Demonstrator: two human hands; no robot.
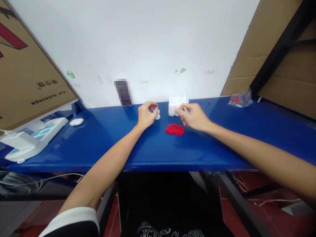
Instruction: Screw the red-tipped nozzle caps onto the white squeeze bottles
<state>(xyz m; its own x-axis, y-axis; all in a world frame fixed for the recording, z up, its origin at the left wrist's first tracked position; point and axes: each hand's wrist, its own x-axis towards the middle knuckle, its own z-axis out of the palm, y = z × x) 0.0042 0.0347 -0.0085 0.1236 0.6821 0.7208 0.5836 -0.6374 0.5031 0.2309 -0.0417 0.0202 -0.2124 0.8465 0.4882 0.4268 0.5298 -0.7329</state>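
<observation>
My left hand [146, 116] is closed in a pinch, with a small red bead [155, 106] showing at its fingertips. Just beside those fingers stand small white round pieces [157, 116], partly hidden by the hand. My right hand [194, 116] has its thumb and fingers pressed together before a cluster of white plastic bottles [172, 109]; what lies in that pinch, if anything, I cannot make out. On the table below and between both hands lies a flat pile of red beads [174, 129], loose and close together.
The blue table [98, 144] meets a white wall. A phone-like dark object [123, 92], blurred out, leans there. A white power strip [46, 138] and a white oval case [76, 121] lie left. Far right are a clear bag [242, 99] and a stray red bead [209, 103].
</observation>
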